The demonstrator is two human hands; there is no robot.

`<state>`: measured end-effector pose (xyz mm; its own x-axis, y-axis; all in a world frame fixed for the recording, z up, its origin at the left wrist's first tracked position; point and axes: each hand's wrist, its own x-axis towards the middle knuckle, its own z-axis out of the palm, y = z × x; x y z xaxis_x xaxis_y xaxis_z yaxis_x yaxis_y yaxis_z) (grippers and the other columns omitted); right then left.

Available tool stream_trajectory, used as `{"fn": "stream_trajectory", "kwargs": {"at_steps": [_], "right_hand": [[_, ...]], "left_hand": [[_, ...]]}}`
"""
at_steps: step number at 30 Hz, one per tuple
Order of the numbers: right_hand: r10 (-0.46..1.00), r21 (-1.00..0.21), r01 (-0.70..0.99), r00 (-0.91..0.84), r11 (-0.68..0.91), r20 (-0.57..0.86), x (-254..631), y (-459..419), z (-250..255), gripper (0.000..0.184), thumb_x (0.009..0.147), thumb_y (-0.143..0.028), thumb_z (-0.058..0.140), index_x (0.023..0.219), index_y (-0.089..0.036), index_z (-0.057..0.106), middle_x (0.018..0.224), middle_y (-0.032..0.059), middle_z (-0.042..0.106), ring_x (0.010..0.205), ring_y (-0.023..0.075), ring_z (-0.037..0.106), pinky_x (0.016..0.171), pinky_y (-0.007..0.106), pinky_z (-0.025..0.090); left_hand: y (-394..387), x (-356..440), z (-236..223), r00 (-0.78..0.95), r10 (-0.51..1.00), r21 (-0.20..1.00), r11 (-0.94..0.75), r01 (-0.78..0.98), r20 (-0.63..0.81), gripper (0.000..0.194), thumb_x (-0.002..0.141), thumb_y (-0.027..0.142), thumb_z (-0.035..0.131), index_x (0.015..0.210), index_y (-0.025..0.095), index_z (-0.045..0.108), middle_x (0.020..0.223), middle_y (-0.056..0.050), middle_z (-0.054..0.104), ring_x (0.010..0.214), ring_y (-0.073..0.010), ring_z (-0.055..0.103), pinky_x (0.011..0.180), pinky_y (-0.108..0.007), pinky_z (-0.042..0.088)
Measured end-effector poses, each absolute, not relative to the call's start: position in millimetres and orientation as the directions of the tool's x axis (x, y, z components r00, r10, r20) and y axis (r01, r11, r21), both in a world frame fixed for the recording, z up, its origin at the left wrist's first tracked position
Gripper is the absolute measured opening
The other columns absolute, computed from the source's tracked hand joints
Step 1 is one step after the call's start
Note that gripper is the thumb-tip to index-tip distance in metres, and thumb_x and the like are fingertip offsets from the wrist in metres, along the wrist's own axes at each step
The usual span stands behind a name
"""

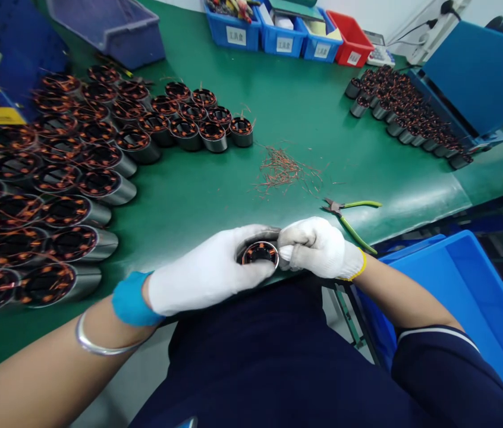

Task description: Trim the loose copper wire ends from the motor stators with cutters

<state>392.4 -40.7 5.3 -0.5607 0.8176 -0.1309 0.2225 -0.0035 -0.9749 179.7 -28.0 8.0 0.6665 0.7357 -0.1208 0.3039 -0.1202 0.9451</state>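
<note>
My left hand (220, 267), in a white glove with a blue cuff, is wrapped round a motor stator (273, 249), a metal ring with copper windings inside. The stator's open end faces up, near the bench's front edge. Just right of it, my right hand (314, 246), gloved in white with a yellow hem, is closed with thumb and fingers pinched together at the stator's rim. What lies in that pinch, if anything, is hidden. Green-handled cutting pliers (345, 215) lie open on the green bench (198, 202) beyond my right hand.
Many stators (68, 208) with loose copper wire ends crowd the left side. Wire clippings (280, 169) lie mid-bench. More stators (403, 107) stand at the far right by a blue machine (478, 74). Blue bins (233, 35) and a red bin (347, 41) line the back.
</note>
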Motion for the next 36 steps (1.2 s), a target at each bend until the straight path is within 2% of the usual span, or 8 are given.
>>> {"fn": "stream_trajectory", "kwargs": {"at_steps": [4, 9, 14, 17, 20, 26, 33, 36], "right_hand": [[0.803, -0.937, 0.044, -0.504, -0.346, -0.32, 387, -42, -10, 0.022, 0.078, -0.034, 0.058, 0.069, -0.014, 0.061, 0.06, 0.0001, 0.063, 0.044, 0.0068, 0.051, 0.043, 0.018, 0.042], [0.784, -0.912, 0.089, -0.481, -0.4, -0.391, 385, -40, -18, 0.025, 0.079, -0.035, 0.055, 0.068, -0.014, 0.06, 0.059, 0.0013, 0.063, 0.042, 0.0069, 0.051, 0.042, 0.018, 0.042], [0.874, -0.846, 0.479, -0.485, 0.233, -0.033, 409, -25, -6, 0.044, 0.087, -0.049, 0.051, 0.108, -0.011, 0.062, 0.1, 0.0123, 0.069, 0.083, 0.0195, 0.066, 0.076, 0.036, 0.055], [0.776, -0.51, 0.596, -0.561, 0.62, 0.289, 411, -21, -3, 0.062, 0.083, -0.053, 0.056, 0.126, -0.01, 0.053, 0.127, 0.0184, 0.058, 0.119, 0.0296, 0.054, 0.102, 0.049, 0.043], [0.673, -0.183, 0.651, -0.677, 0.737, 0.299, 398, -23, -8, 0.041, 0.088, -0.042, 0.051, 0.115, -0.013, 0.06, 0.114, 0.0145, 0.064, 0.118, 0.03, 0.051, 0.109, 0.055, 0.031], [0.659, -0.036, 0.661, -0.739, 0.749, 0.142, 386, -21, -12, 0.031, 0.094, -0.026, 0.035, 0.093, -0.017, 0.065, 0.084, 0.0077, 0.064, 0.082, 0.0205, 0.054, 0.102, 0.049, 0.038], [0.896, -0.181, 0.879, -0.423, 0.442, 0.135, 469, -16, 14, 0.034, 0.092, -0.036, 0.04, 0.106, -0.015, 0.063, 0.103, 0.0122, 0.065, 0.1, 0.0249, 0.059, 0.094, 0.044, 0.047], [0.983, -0.227, 0.957, -0.183, 0.183, 0.021, 510, -29, 15, 0.091, 0.069, -0.054, 0.068, 0.143, -0.012, 0.039, 0.148, 0.02, 0.039, 0.13, 0.0348, 0.046, 0.105, 0.048, 0.042]], "left_hand": [[-28, 185, 0, 0.575, 0.746, 0.685, -0.613, 0.394, 0.336, 0.033, 0.077, 0.023, 0.062, 0.108, 0.014, 0.065, 0.11, -0.011, 0.069, 0.094, -0.0199, 0.067, 0.085, -0.031, 0.055], [-26, 187, -6, 0.568, 0.773, 0.62, -0.599, 0.507, 0.283, 0.046, 0.067, 0.036, 0.07, 0.104, 0.008, 0.069, 0.109, -0.015, 0.066, 0.09, -0.0219, 0.068, 0.081, -0.031, 0.055], [-18, 185, -7, 0.533, 0.844, 0.641, -0.439, 0.629, 0.056, 0.05, 0.068, 0.037, 0.065, 0.11, 0.011, 0.069, 0.099, -0.009, 0.07, 0.085, -0.0219, 0.067, 0.081, -0.032, 0.053], [-10, 183, -6, 0.558, 0.83, 0.634, -0.428, 0.644, -0.006, 0.049, 0.068, 0.04, 0.064, 0.108, 0.012, 0.07, 0.093, -0.007, 0.07, 0.085, -0.0237, 0.066, 0.082, -0.034, 0.051], [-4, 183, -8, 0.616, 0.788, 0.643, -0.47, 0.605, -0.003, 0.039, 0.07, 0.042, 0.062, 0.097, 0.016, 0.072, 0.089, -0.006, 0.067, 0.083, -0.0217, 0.063, 0.079, -0.033, 0.05], [-2, 184, -2, 0.664, 0.743, 0.662, -0.455, 0.596, -0.087, 0.033, 0.066, 0.037, 0.062, 0.092, 0.018, 0.07, 0.09, -0.003, 0.065, 0.08, -0.0186, 0.063, 0.076, -0.029, 0.05], [0, 173, -4, 0.573, 0.819, 0.606, -0.441, 0.662, -0.031, 0.032, 0.062, 0.032, 0.061, 0.09, 0.017, 0.066, 0.093, -0.007, 0.065, 0.086, -0.0242, 0.062, 0.081, -0.036, 0.051], [0, 174, -8, 0.506, 0.863, 0.602, -0.411, 0.685, 0.013, 0.036, 0.064, 0.035, 0.062, 0.095, 0.016, 0.064, 0.1, -0.009, 0.065, 0.095, -0.0281, 0.061, 0.088, -0.042, 0.05]]}}
